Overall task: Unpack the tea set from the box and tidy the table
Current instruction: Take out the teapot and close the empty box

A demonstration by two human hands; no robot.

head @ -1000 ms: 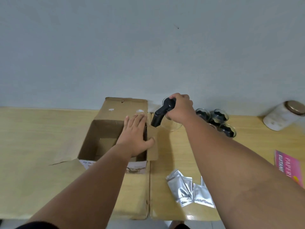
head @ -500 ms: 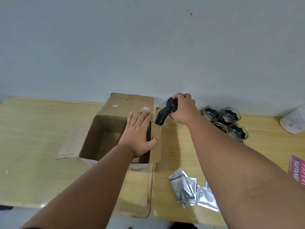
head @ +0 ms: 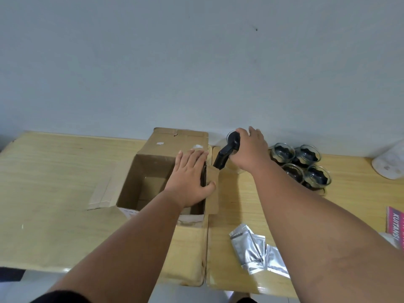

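Box [head: 153, 171] open on wooden table [head: 54, 171], flaps out. Left hand [head: 189, 182] flat, fingers spread, pressing box's right wall, gripping nothing. Right hand [head: 249, 149] on top of glass teapot [head: 235, 158], just right of box near wall; fingers look loosened over black handle [head: 225, 155], can't tell if grasping. Four glass cups [head: 301, 165] clustered right of teapot. Foil packets [head: 255, 250] at front edge. Pink booklet [head: 395, 228] far right.
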